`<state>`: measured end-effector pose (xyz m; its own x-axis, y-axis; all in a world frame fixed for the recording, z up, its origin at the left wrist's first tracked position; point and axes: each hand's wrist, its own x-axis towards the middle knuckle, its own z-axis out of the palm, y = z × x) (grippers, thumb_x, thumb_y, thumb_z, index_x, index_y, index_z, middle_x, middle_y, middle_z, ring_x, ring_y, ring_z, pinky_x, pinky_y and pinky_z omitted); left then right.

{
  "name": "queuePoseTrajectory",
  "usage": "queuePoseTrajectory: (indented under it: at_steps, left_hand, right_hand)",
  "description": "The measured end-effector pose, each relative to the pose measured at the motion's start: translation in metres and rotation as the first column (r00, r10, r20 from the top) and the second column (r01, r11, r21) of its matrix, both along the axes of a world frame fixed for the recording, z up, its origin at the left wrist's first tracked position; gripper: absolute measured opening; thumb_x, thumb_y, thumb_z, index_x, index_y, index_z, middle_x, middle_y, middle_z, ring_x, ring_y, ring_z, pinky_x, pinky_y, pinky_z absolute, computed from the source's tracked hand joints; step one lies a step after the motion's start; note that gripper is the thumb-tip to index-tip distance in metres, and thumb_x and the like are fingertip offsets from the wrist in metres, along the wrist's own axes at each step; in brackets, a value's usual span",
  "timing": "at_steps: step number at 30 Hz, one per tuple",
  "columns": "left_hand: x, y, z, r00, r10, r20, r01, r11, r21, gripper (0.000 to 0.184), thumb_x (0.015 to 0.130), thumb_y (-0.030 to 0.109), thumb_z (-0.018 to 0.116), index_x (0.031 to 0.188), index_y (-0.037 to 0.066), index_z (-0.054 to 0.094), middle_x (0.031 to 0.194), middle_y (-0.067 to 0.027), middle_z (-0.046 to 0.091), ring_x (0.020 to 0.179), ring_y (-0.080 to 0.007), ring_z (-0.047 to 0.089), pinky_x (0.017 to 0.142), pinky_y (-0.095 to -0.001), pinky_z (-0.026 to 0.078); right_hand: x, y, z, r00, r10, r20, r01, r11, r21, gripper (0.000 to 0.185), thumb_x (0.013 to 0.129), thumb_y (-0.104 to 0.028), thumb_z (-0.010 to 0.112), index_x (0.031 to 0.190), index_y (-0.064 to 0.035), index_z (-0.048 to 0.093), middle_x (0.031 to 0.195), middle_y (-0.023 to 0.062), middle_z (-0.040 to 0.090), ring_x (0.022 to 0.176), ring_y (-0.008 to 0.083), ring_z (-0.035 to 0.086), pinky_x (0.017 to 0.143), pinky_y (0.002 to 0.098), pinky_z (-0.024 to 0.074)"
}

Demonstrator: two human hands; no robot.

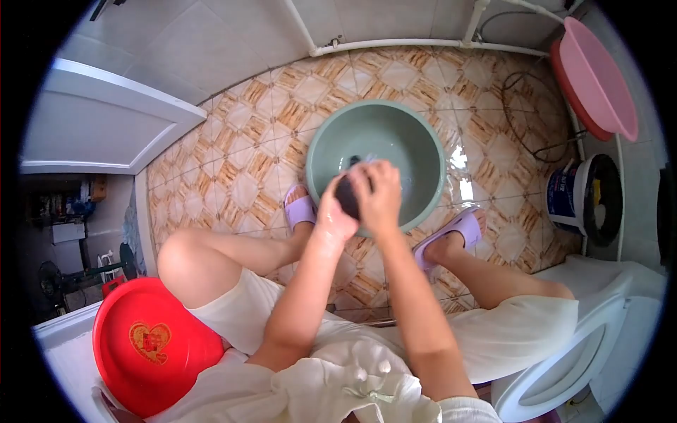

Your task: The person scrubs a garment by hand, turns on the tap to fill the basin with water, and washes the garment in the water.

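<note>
Over the near part of a grey-green basin (423,166) on the tiled floor, my two hands are together around a dark, wet-looking bundle (347,197). My left hand (337,211) wraps its left and lower side. From the right, my right hand (379,194) presses its curled fingers onto the bundle. A small dark piece shows just above the fingers, against the basin. Most of the bundle is hidden by the hands, so what it is cannot be made out.
A red basin (169,352) lies at lower left, near a white door (106,120). Pink (599,77) and red basins hang at upper right above a bucket (568,197). A toilet seat (564,366) is at lower right. Purple slippers (451,236) flank the green basin. Water glistens on the tiles.
</note>
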<state>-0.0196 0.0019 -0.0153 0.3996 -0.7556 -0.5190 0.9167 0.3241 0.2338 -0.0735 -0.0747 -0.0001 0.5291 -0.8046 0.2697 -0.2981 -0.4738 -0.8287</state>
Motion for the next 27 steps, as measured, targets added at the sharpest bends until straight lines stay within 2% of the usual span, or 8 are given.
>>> queuePoseTrajectory:
  at_steps: [4,5,7,8,13,17,23,27]
  left_hand:
    - [-0.007,0.001,-0.008,0.968,-0.06,0.243,0.081,0.994,-0.075,0.039,0.094,0.033,0.039,0.117,0.004,0.048,0.12,-0.0152,0.05,0.117,-0.0307,0.043,0.099,-0.0434,0.034]
    - [-0.011,0.011,-0.022,0.996,-0.047,0.075,0.071,0.931,-0.357,0.041,0.094,0.029,0.036,0.122,0.0,0.044,0.127,-0.0194,0.046,0.12,-0.0294,0.044,0.099,-0.0405,0.037]
    - [-0.012,-0.002,-0.022,0.994,-0.016,0.107,-0.019,0.949,0.314,0.033,0.091,0.016,0.042,0.119,0.0,0.047,0.125,-0.0159,0.05,0.113,-0.0239,0.051,0.095,-0.038,0.042]
    - [-0.012,0.003,-0.03,0.998,-0.014,0.067,-0.004,0.968,0.252,0.03,0.088,0.012,0.045,0.116,0.002,0.051,0.118,-0.0125,0.055,0.106,-0.0205,0.055,0.091,-0.037,0.045]
    - [0.0,-0.002,-0.004,0.992,0.123,0.017,-0.124,0.989,0.08,0.028,0.085,0.023,0.052,0.107,0.007,0.059,0.103,-0.0084,0.061,0.096,-0.0211,0.058,0.089,-0.0353,0.045]
    - [0.002,0.004,0.0,0.988,-0.025,-0.155,-0.002,0.985,-0.173,0.035,0.089,0.041,0.046,0.107,0.013,0.056,0.117,-0.0098,0.056,0.114,-0.0253,0.047,0.095,-0.0478,0.038]
    - [-0.012,-0.007,-0.009,0.995,0.101,0.012,-0.102,0.969,0.225,0.034,0.088,0.022,0.043,0.117,0.006,0.051,0.117,-0.0087,0.056,0.107,-0.0232,0.054,0.095,-0.0421,0.04]
    - [0.003,-0.002,0.006,0.999,0.031,0.033,-0.027,0.993,-0.116,0.044,0.088,0.028,0.045,0.126,0.006,0.043,0.125,-0.0118,0.049,0.114,-0.025,0.049,0.098,-0.0409,0.037]
  right_hand:
    - [-0.001,0.043,0.027,0.986,0.123,-0.111,-0.131,0.989,-0.068,0.026,0.063,-0.022,0.073,0.071,-0.0095,0.051,0.077,0.0089,0.052,0.082,0.0275,0.054,0.073,0.0376,0.0427]
    - [0.001,0.035,0.008,0.981,0.116,-0.154,-0.102,0.99,0.096,0.023,0.07,-0.02,0.068,0.071,-0.0078,0.049,0.08,0.013,0.055,0.084,0.0324,0.056,0.073,0.0401,0.044]
    - [0.01,0.001,0.009,0.928,0.133,-0.347,0.028,0.906,0.421,0.022,0.069,-0.018,0.068,0.081,-0.0063,0.054,0.086,0.0127,0.058,0.086,0.0318,0.055,0.075,0.0401,0.0442]
    - [0.008,-0.011,0.002,0.93,0.128,-0.345,0.031,0.908,0.419,0.022,0.069,-0.018,0.068,0.081,-0.0063,0.054,0.086,0.0127,0.058,0.086,0.0318,0.055,0.075,0.0401,0.0442]
    - [-0.004,0.018,-0.008,0.964,-0.09,0.252,-0.116,0.708,0.696,0.028,0.072,-0.015,0.065,0.098,-0.0057,0.057,0.102,0.0198,0.056,0.098,0.0339,0.053,0.089,0.0395,0.0411]
    - [-0.009,0.069,0.02,0.998,0.019,0.064,-0.018,1.0,-0.017,0.018,0.065,-0.011,0.067,0.079,-0.0047,0.057,0.1,0.0163,0.055,0.1,0.0377,0.049,0.089,0.0474,0.0371]
    - [0.005,-0.018,0.01,0.987,-0.155,0.049,0.108,0.848,0.519,0.01,0.077,-0.005,0.06,0.086,-0.0042,0.057,0.083,0.0179,0.061,0.078,0.0384,0.058,0.067,0.0396,0.0451]
    - [-0.012,0.018,0.002,0.973,0.104,0.205,-0.121,0.99,0.07,0.018,0.065,-0.002,0.058,0.082,-0.0071,0.058,0.1,0.012,0.059,0.102,0.0303,0.052,0.093,0.0397,0.0359]
